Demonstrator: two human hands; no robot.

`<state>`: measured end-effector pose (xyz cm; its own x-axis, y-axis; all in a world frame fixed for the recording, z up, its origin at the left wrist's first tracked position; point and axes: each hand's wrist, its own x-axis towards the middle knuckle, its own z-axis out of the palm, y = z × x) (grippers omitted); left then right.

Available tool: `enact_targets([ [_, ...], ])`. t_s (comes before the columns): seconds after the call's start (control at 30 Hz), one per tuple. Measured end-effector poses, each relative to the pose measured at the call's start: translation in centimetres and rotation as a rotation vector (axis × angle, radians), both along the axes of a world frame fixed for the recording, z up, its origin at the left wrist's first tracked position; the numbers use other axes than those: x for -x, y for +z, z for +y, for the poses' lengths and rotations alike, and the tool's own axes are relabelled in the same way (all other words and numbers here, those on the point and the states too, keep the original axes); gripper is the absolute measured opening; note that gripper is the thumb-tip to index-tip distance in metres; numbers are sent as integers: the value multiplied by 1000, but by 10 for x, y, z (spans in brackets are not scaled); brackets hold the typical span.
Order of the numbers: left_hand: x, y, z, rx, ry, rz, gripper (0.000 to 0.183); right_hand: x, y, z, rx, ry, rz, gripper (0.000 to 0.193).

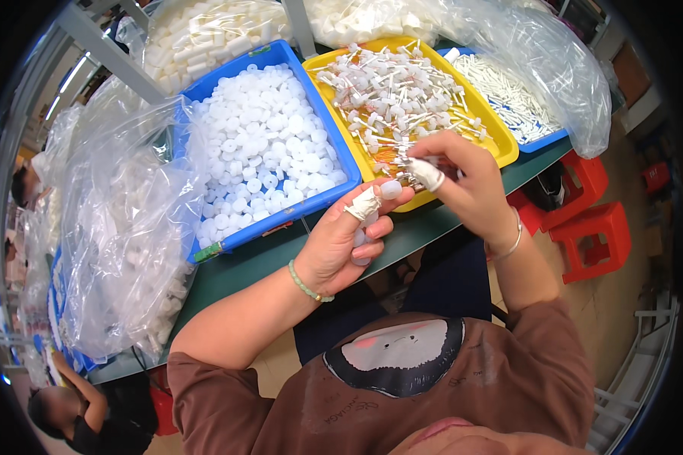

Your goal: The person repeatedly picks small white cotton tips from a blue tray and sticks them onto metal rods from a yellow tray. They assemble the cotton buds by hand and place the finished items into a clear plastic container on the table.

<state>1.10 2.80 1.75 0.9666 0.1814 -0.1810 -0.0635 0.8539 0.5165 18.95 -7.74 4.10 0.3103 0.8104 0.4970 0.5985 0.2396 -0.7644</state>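
My left hand (340,246) is closed around several small translucent white plastic pieces, with one piece (391,189) between the thumb and forefinger. White tape covers its thumb. My right hand (463,178), its thumb also wrapped in white, is pinched over the near edge of the yellow tray (501,144); whatever its fingertips hold is too small to make out. Inside that tray lie many assembled white parts (395,83) with thin stems. On the left, a blue tray (338,163) is filled with loose round translucent pieces (262,144).
Another blue tray (546,141) holds thin white sticks (505,91) at the right. Clear plastic bags (121,227) of white parts crowd the green table (235,284). Red stools (596,239) stand on the right. A person in black (102,413) sits at lower left.
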Motion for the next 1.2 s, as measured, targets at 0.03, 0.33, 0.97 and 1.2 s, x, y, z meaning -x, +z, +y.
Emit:
enact_targets([
  [0.03,1,1,0,13,-5,-13,34,7,0,-7,-35,-51,-17,15],
  [0.33,-1,-3,2,50,8,-38,43,35,-10,-32,-293,-231,-203,27],
  [0.97,-3,4,-3,-35,49,45,43,33,-17,-30,-299,-321,-413,32],
  [1.2,-2,1,-4,-96,60,34,45,38,-15,-26,-245,-288,-441,28],
])
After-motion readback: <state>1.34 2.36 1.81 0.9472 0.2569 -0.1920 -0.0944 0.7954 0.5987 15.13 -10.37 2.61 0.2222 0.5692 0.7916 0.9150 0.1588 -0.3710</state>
